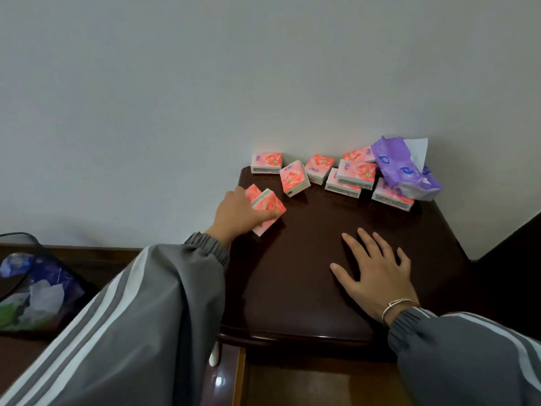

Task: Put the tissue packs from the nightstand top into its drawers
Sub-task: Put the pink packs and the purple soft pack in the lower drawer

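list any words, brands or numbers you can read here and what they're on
Nothing here can be read.
pink tissue packs: a small blue logo on each top face, too blurred to read.
Their side panels: strips of fine print, too small to read.
purple tissue pack: oval logos, too blurred to read.

On the dark wooden nightstand top [292, 273], rear: small pink plastic-wrapped tissue packs [355, 174]; purple soft tissue bag [407, 171] upon the rightmost; black mesh wastebasket [35, 291] left of the nightstand.

Small pink tissue packs [294, 178] lie scattered along the back of the dark nightstand [307, 253], two tilted at left; a purple pack [404, 168] rests on the rightmost; the drawer [307, 382] is open.
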Action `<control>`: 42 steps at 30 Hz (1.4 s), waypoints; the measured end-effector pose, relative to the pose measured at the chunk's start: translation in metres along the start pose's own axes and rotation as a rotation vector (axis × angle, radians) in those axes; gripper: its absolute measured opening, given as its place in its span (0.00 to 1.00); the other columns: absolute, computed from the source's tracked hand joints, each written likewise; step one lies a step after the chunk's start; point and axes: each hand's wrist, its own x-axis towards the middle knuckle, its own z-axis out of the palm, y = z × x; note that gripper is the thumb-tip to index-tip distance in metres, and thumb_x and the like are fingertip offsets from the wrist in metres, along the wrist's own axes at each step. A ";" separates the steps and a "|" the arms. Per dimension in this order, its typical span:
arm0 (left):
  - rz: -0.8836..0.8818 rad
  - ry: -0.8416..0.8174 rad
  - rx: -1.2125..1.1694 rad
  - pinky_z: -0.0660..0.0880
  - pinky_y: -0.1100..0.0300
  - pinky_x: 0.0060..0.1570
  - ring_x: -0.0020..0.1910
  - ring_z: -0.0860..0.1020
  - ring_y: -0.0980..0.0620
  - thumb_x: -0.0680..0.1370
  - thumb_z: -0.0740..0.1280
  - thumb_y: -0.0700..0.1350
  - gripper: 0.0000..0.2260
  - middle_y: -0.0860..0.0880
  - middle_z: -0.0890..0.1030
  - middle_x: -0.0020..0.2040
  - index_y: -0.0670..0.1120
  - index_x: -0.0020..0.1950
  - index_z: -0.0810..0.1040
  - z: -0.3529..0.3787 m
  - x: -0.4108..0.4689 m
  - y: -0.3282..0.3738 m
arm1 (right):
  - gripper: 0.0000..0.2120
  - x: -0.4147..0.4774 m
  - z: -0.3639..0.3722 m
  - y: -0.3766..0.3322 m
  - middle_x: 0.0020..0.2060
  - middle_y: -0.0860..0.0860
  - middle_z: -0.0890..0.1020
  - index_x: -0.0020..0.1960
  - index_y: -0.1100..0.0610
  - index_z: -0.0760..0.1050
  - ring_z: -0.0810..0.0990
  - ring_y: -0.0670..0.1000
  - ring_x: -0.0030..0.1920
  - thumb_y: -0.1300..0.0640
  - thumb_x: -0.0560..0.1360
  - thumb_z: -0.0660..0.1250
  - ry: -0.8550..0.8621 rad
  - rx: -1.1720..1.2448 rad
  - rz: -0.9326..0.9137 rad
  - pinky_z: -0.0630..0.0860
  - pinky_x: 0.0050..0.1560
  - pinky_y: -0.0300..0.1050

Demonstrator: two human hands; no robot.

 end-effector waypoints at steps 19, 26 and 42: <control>-0.072 0.540 -0.611 0.73 0.60 0.48 0.51 0.77 0.54 0.72 0.60 0.68 0.25 0.55 0.75 0.49 0.50 0.56 0.73 0.041 -0.051 -0.022 | 0.18 0.201 -0.066 -0.133 0.59 0.52 0.78 0.61 0.51 0.73 0.72 0.58 0.62 0.46 0.74 0.65 0.122 0.049 -0.347 0.67 0.60 0.52; -0.090 0.549 -0.605 0.73 0.62 0.49 0.52 0.76 0.57 0.69 0.57 0.72 0.29 0.58 0.76 0.52 0.54 0.60 0.70 0.047 -0.045 -0.024 | 0.33 0.263 -0.031 -0.172 0.63 0.55 0.73 0.67 0.52 0.66 0.72 0.59 0.63 0.47 0.67 0.74 -0.049 -0.181 -0.386 0.68 0.60 0.51; -0.099 0.550 -0.608 0.67 0.70 0.38 0.47 0.76 0.58 0.69 0.57 0.72 0.23 0.61 0.73 0.44 0.57 0.53 0.69 0.046 -0.046 -0.022 | 0.33 0.219 -0.118 -0.130 0.51 0.49 0.73 0.61 0.54 0.66 0.73 0.52 0.47 0.48 0.62 0.77 -0.311 -0.222 -0.401 0.69 0.46 0.43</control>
